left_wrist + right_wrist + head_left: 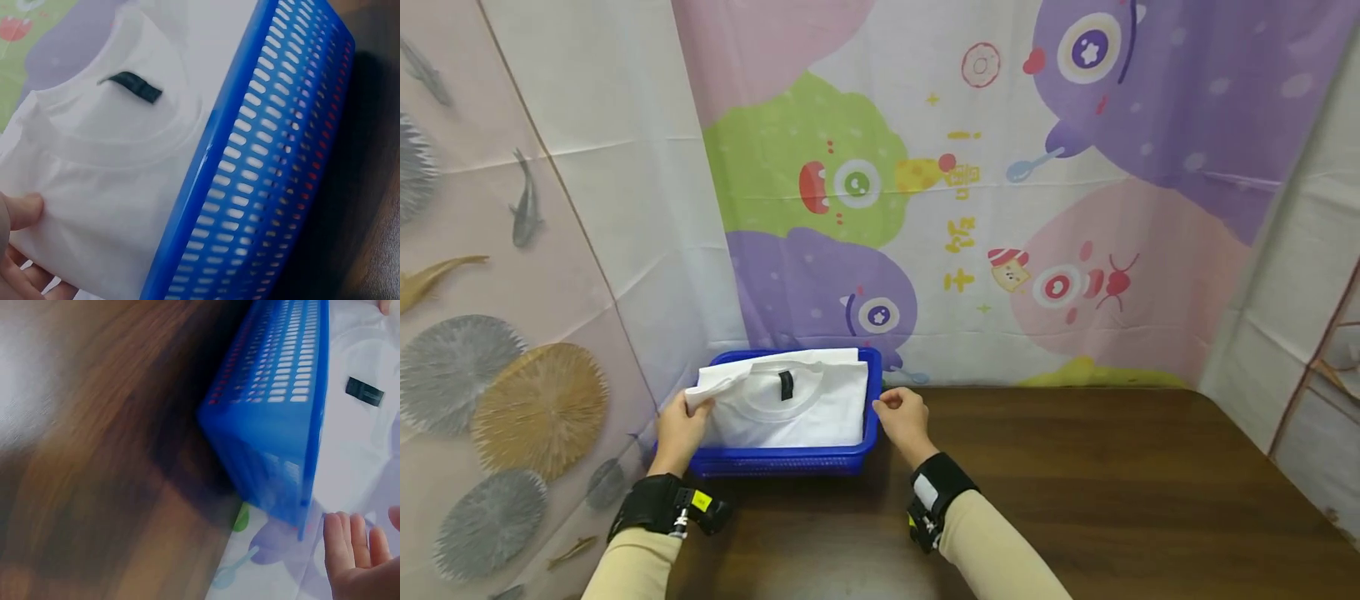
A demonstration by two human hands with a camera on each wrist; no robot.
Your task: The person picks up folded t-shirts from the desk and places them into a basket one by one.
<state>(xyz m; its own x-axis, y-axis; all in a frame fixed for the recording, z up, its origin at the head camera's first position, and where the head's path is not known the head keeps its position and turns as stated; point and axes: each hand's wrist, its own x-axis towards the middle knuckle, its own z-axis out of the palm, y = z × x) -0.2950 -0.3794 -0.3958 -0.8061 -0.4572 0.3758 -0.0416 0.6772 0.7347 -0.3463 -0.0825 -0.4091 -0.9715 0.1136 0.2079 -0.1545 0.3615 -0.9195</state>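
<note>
One blue basket point(790, 458), one folded white T-shirt point(805, 404) inside, two hands | dark wooden table point(1075, 483), cartoon-monster curtain point(1000, 192) behind, fish-print cloth point(497, 250) at left | basket at table's far left; left hand point(679, 429) pinches the shirt's left edge; right hand point(902, 417), fingers loosely curled and empty, just beside basket's right rim.

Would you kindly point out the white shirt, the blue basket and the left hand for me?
white shirt point(805, 408): head view, on the folded front below the collar.
blue basket point(790, 461): head view, on its near wall.
left hand point(679, 429): head view, on the back of the hand.
</note>
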